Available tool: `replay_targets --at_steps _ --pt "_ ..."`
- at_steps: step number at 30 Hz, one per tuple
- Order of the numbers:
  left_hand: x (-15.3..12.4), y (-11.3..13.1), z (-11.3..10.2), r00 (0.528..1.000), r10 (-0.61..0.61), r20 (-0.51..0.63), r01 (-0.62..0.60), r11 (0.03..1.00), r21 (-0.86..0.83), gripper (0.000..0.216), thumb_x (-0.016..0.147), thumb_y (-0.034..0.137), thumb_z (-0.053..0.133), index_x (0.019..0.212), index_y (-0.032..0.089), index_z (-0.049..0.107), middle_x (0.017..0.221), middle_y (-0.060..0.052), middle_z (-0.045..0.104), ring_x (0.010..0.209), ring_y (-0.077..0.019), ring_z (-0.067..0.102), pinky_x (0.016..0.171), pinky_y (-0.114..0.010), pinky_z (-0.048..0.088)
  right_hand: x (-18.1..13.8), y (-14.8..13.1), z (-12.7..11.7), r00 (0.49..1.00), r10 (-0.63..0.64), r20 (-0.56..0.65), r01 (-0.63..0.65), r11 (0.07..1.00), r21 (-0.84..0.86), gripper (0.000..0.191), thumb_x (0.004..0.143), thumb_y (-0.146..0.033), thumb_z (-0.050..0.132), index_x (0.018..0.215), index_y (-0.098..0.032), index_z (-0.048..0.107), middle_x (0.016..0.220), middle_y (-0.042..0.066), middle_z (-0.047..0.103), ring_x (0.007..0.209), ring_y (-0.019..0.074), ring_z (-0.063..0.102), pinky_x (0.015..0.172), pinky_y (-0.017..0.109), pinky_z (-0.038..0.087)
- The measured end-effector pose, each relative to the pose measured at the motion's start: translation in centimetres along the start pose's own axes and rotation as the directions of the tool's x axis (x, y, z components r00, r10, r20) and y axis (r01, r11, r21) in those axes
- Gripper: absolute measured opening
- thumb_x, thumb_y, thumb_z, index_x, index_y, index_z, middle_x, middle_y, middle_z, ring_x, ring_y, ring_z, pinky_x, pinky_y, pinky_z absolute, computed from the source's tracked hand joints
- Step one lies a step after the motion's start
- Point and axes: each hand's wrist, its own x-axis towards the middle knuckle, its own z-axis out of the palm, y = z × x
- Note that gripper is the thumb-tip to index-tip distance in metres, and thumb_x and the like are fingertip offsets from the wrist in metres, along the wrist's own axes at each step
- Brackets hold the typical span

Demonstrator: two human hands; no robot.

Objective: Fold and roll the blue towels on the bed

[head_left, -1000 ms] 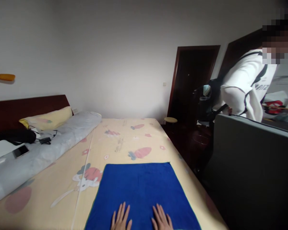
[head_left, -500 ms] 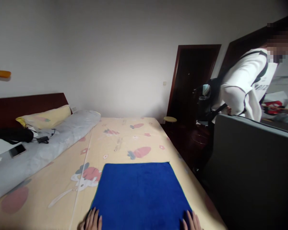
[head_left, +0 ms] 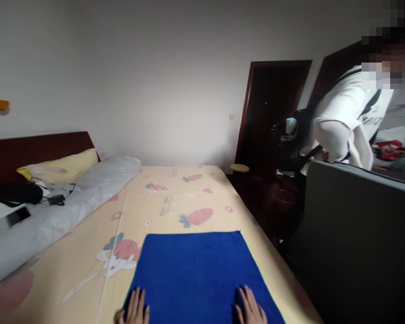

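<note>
blue terry towel (head_left: pixel 195 270) lies flat, rectangular, under left hand (head_left: pixel 135 309) and right hand (head_left: pixel 251 308).

Your single head camera looks forward and down along the bed (head_left: pixel 175 198), your hands (head_left: pixel 135 308) close at the frame's bottom edge

Bed (head_left: pixel 175 198): carried a yellow printed sheet.
Towel (head_left: pixel 195 274): blue, lay flat near the foot edge.
Bolster (head_left: pixel 70 198): grey, lay along the left.
Pillow (head_left: pixel 59 166): lay at the headboard.
</note>
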Motion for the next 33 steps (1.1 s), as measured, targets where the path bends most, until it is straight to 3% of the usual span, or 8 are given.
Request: replay_targets --at_steps 6,9,12,17,20,24,29,33 --pt "3.9 13.6 -0.3 0.896 0.442 0.049 -0.425 0.883 -0.2 0.06 0.088 0.015 0.03 0.147 0.027 0.023 0.155 0.001 0.029 0.142 -0.0184 0.031 0.115 -0.042 0.031 5.3 -12.5 4.7 0.922 -0.362 0.137 0.334 0.923 0.189 0.051 0.093 -0.039 0.038 0.144 -0.037 0.032 0.148 0.001 0.041 0.134 0.0236 0.043 0.104 0.042 0.046" --pt "6.1 16.0 0.1 0.841 0.525 0.128 -0.483 0.837 -0.256 0.057 0.091 0.02 0.031 0.146 0.031 0.024 0.154 0.001 0.03 0.142 -0.0194 0.033 0.114 -0.044 0.033 7.8 -13.5 6.1 0.861 -0.457 0.223 0.405 0.881 0.245 0.052 0.092 -0.043 0.041 0.143 -0.039 0.033 0.146 0.001 0.043 0.133 0.0249 0.045 0.105 0.044 0.045" --pt "8.5 12.2 0.1 0.881 0.42 0.219 -0.374 0.901 -0.221 0.052 0.094 0.037 0.03 0.146 0.036 0.025 0.156 0.002 0.027 0.143 -0.0205 0.029 0.115 -0.048 0.03 9.7 -8.4 5.5 0.9 -0.325 0.29 0.285 0.943 0.173 0.052 0.092 -0.052 0.038 0.142 -0.036 0.037 0.149 0.002 0.04 0.137 0.0253 0.04 0.11 0.048 0.038" --pt "10.6 -0.2 0.2 0.976 0.001 0.22 -0.014 0.998 0.06 0.059 0.092 0.05 0.026 0.148 0.031 0.02 0.159 0.002 0.019 0.146 -0.0187 0.02 0.118 -0.048 0.019 10.9 5.2 2.7 0.975 0.033 0.22 -0.02 0.998 -0.058 0.064 0.089 -0.061 0.033 0.144 -0.029 0.035 0.153 0.005 0.035 0.142 0.0259 0.031 0.114 0.053 0.028" --pt "10.5 -2.9 0.4 0.993 -0.058 0.105 0.041 0.986 0.16 0.057 0.092 0.044 0.027 0.147 0.029 0.025 0.159 0.0 0.02 0.147 -0.0197 0.02 0.118 -0.049 0.015 11.3 7.6 2.2 0.986 0.075 0.147 -0.059 0.992 -0.115 0.068 0.088 -0.063 0.033 0.144 -0.025 0.037 0.153 0.008 0.034 0.142 0.0281 0.031 0.113 0.055 0.029" --pt "11.5 3.3 0.5 0.992 0.122 0.007 -0.122 0.987 0.108 0.053 0.094 0.032 0.023 0.147 0.027 0.027 0.157 -0.001 0.028 0.146 -0.0197 0.024 0.117 -0.048 0.021 12.9 0.1 3.4 0.983 -0.121 0.139 0.126 0.992 -0.023 0.059 0.093 -0.057 0.034 0.146 -0.031 0.031 0.155 0.005 0.032 0.142 0.0255 0.031 0.113 0.05 0.032" --pt "14.6 15.5 1.4 0.898 0.431 0.093 -0.422 0.901 -0.1 0.053 0.096 0.029 0.022 0.149 0.031 0.014 0.157 0.002 0.026 0.144 -0.0176 0.027 0.116 -0.043 0.028 15.7 -11.8 6.6 0.813 -0.507 0.287 0.446 0.858 0.253 0.058 0.095 -0.05 0.036 0.148 -0.038 0.017 0.156 0.001 0.026 0.142 0.0225 0.03 0.114 0.045 0.033" --pt "17.3 16.1 2.2 0.875 0.459 0.157 -0.438 0.886 -0.149 0.052 0.097 0.039 0.023 0.148 0.035 0.015 0.158 0.002 0.024 0.145 -0.0192 0.026 0.116 -0.047 0.027 18.8 -9.8 7.5 0.787 -0.477 0.392 0.409 0.878 0.249 0.058 0.094 -0.056 0.034 0.147 -0.036 0.024 0.156 0.003 0.027 0.143 0.0231 0.028 0.116 0.048 0.028"
